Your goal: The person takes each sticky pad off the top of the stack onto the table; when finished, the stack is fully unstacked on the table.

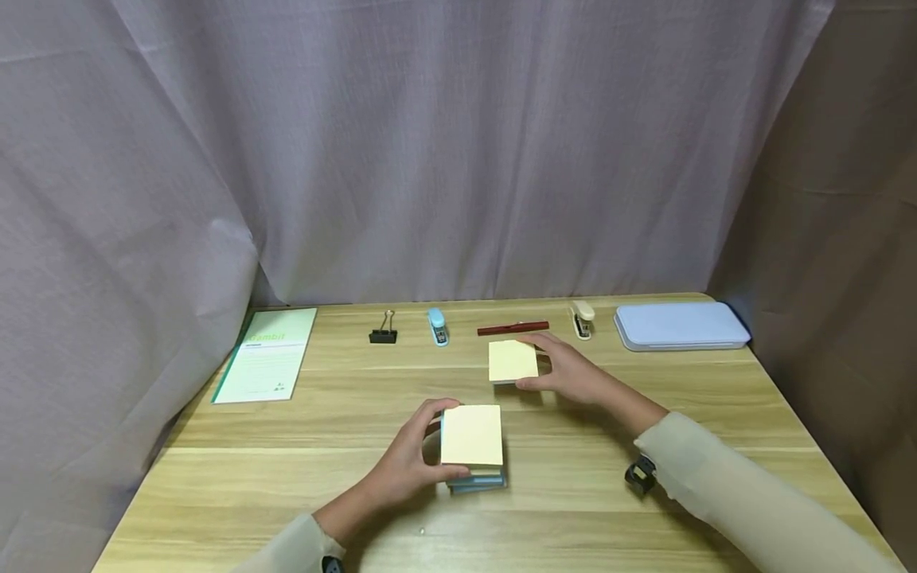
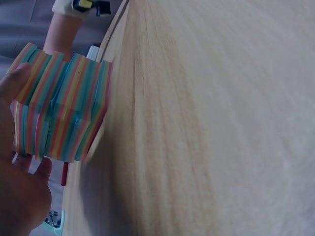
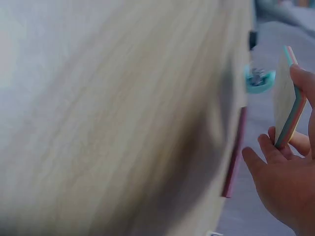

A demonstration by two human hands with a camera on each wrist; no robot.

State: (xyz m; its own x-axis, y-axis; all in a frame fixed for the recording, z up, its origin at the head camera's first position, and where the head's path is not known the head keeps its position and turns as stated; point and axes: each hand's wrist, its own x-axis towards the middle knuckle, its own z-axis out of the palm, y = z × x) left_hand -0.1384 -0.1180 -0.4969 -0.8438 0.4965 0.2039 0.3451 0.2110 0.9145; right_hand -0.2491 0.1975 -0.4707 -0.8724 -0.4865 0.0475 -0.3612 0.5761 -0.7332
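Note:
A stack of square sticky note pads (image 1: 471,436) stands at the front middle of the table. My left hand (image 1: 405,463) grips it from the left, thumb on the near side and fingers round the far side. Striped pink, yellow and teal edges of the stack (image 2: 64,108) show in the left wrist view, the pads slightly out of line. Farther back and to the right, my right hand (image 1: 569,372) pinches a thin yellow-topped sticky note pad (image 1: 512,361) by its right side. In the right wrist view this pad (image 3: 289,105) is held above the tabletop between thumb and fingers.
Along the back of the wooden table (image 1: 301,485) lie a green notebook (image 1: 265,358), a black binder clip (image 1: 383,336), a blue stapler (image 1: 438,326), a dark red pen (image 1: 513,328), a cream stapler (image 1: 583,318) and a pale blue case (image 1: 682,325). Grey curtains (image 1: 458,151) hang behind.

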